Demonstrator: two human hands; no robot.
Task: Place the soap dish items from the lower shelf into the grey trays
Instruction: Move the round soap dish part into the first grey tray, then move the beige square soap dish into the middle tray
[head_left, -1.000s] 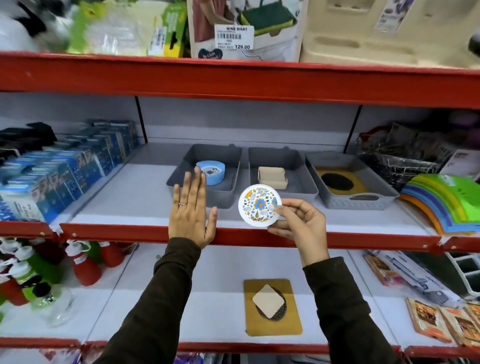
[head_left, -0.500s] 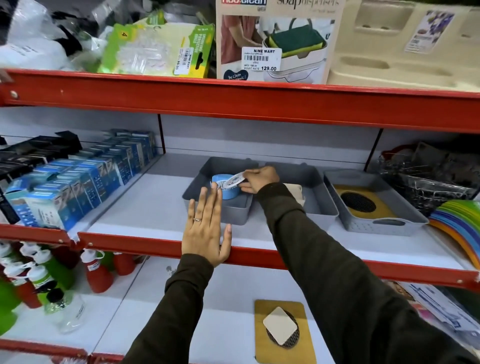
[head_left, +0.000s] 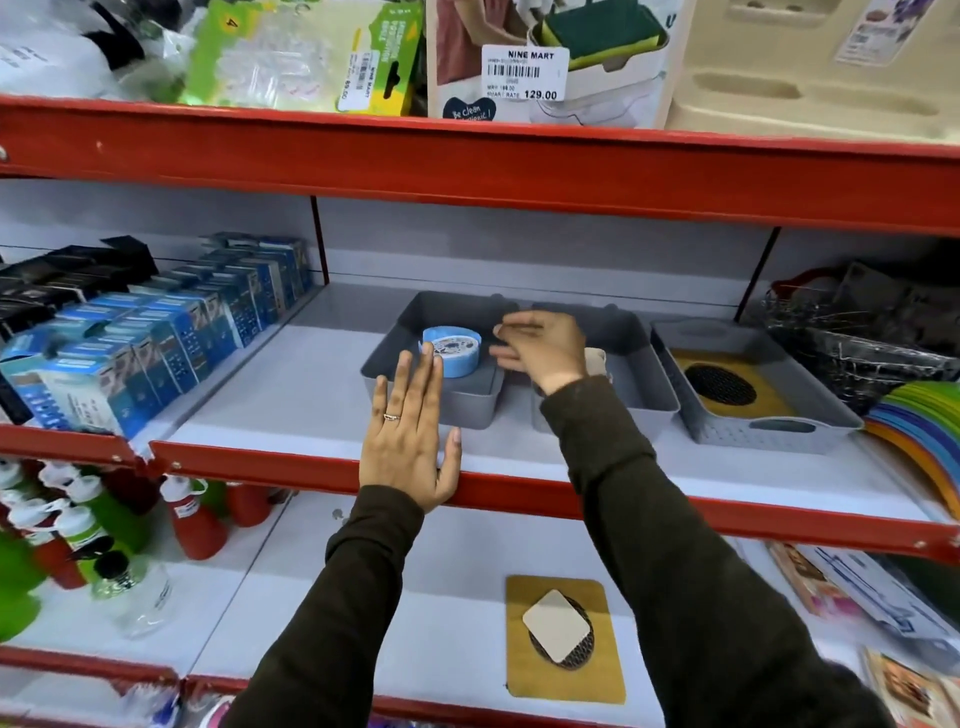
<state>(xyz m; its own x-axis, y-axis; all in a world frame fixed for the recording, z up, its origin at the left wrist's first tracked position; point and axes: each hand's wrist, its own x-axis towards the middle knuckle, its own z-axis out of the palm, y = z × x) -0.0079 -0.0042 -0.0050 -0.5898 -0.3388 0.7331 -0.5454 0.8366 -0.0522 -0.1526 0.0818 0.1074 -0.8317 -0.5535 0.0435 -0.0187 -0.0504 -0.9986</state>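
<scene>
Now the round floral-patterned white disc (head_left: 451, 345) is lying on top of the light blue round soap dish (head_left: 453, 358) inside the leftmost grey plastic tray (head_left: 470, 410), just above the centre of the frame. Just right of it, the right hand (head_left: 543, 345) is hovering with fingers spread, gripping nothing. Below, the left hand (head_left: 410, 441) is resting flat and open against the tray's front wall and the red shelf edge (head_left: 519, 491).
</scene>
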